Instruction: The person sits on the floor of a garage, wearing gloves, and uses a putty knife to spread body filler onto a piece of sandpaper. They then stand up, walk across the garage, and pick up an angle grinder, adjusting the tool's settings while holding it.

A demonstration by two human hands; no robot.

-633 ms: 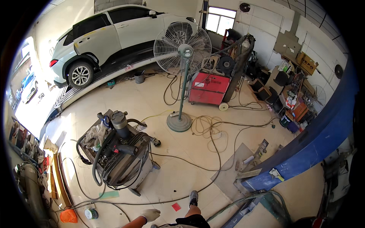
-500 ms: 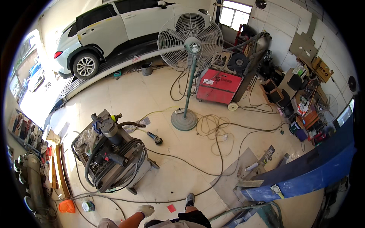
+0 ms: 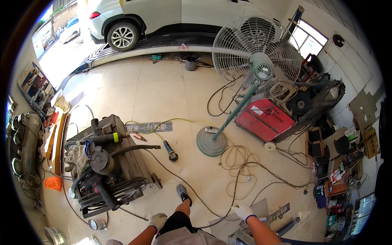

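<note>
My left hand, in a pale work glove, hangs beside my thigh with its fingers curled in and nothing showing in them. Also gloved, my right hand is held out over the floor with its fingers loosely apart, above a dark cable and touching nothing I can see. Ahead on the left stands a wheeled metal cart, loaded with a black power tool, a dark canister, coiled hoses and grey gloves. A blue angle grinder lies on the tiles to the right of the cart.
A tall fan on a round base stands ahead, beside a red wheeled machine. Loose cables cross the floor. A white car rests on a ramp. Clutter lines the right wall.
I have stepped forward and turned leftward, so the cart and fan appear nearer. My right hand has come into view; my left hand stays low beside my leg.
</note>
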